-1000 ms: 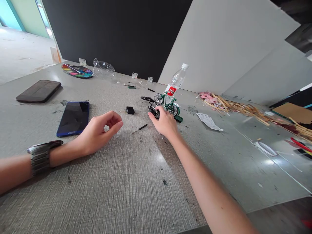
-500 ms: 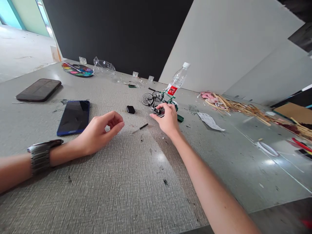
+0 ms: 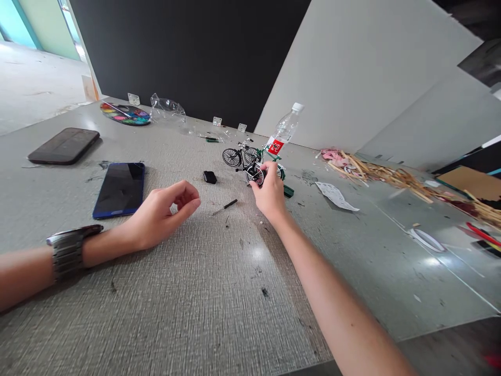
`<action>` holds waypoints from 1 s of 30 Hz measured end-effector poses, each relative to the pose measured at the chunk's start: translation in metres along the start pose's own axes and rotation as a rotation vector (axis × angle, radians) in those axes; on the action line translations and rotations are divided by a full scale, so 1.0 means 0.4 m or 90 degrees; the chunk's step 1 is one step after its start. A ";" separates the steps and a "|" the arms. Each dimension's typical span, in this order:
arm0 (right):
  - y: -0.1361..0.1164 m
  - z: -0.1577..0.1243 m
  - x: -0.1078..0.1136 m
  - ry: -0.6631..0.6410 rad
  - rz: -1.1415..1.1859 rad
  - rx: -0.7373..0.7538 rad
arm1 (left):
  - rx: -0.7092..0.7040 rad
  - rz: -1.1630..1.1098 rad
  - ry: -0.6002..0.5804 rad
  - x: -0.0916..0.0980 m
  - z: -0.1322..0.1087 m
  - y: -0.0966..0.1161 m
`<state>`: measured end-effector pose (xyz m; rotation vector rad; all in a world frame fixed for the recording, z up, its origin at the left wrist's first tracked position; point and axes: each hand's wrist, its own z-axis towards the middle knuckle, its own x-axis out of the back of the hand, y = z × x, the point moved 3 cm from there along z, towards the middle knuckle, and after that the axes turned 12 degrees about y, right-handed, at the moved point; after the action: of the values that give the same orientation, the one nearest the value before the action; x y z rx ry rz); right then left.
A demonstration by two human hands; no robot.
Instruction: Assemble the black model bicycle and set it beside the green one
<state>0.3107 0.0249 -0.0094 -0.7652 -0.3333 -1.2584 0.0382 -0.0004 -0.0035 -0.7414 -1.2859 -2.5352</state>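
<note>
My right hand (image 3: 270, 190) is closed on a small black model bicycle (image 3: 246, 166), with thumb and fingers at the wheel nearest me. The bicycle stands upright, its handlebar raised. Right behind it is a green model bicycle (image 3: 269, 151), partly hidden by the black one and my fingers. My left hand (image 3: 168, 211) rests on the table with its fingers curled in and the thumb close to the index finger; nothing shows in it. Between my hands lie a thin screwdriver (image 3: 226, 207) with a black handle and a small black block-like object (image 3: 210, 177).
Left of my left hand lie a blue phone (image 3: 119, 189) and a dark tablet-like slab (image 3: 64, 145). Farther back are a paint palette (image 3: 125, 114) and clear plastic packaging (image 3: 168, 108). A plastic bottle (image 3: 285, 128) stands behind the bicycles. Paper (image 3: 336, 196) and wood strips (image 3: 376, 169) lie right.
My right hand has turned the black bicycle more upright, so its handlebar now shows clearly. The fingers have shifted slightly right on the near wheel. My left hand has stayed in place.
</note>
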 end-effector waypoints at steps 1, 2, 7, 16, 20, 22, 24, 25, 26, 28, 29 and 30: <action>0.000 0.003 0.003 0.006 -0.007 0.007 | -0.001 0.000 -0.001 0.000 0.000 0.000; -0.001 0.006 0.005 0.007 -0.017 0.021 | -0.001 0.000 -0.001 0.001 0.000 0.000; 0.004 0.016 0.014 -0.085 -0.058 0.042 | -0.001 0.002 -0.001 0.005 -0.001 0.004; 0.001 0.006 0.010 -0.182 -0.038 0.001 | 0.005 0.001 -0.003 0.004 0.002 0.007; 0.006 0.018 0.001 -0.202 -0.020 0.003 | 0.006 -0.004 -0.007 0.004 -0.001 0.006; 0.007 0.033 -0.006 -0.219 -0.014 0.008 | 0.000 -0.006 -0.006 0.005 -0.001 0.006; 0.006 0.052 -0.017 -0.236 -0.008 0.012 | -0.004 -0.009 -0.003 0.005 -0.001 0.008; 0.004 0.061 -0.024 -0.244 -0.005 0.015 | -0.006 -0.011 -0.003 0.006 0.000 0.008; 0.003 0.068 -0.031 -0.252 -0.001 0.017 | -0.008 -0.012 -0.003 0.005 0.000 0.009; -0.002 0.077 -0.044 -0.263 0.008 0.021 | -0.013 -0.013 -0.002 0.005 0.001 0.009; -0.003 0.079 -0.049 -0.265 0.012 0.022 | -0.016 -0.013 -0.001 0.005 0.001 0.010; -0.004 0.077 -0.052 -0.264 0.016 0.022 | -0.020 -0.012 0.002 0.005 0.001 0.010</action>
<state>0.3082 0.0609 0.0004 -0.9974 -0.6778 -1.0617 0.0381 -0.0022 0.0006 -0.7352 -1.2615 -2.5753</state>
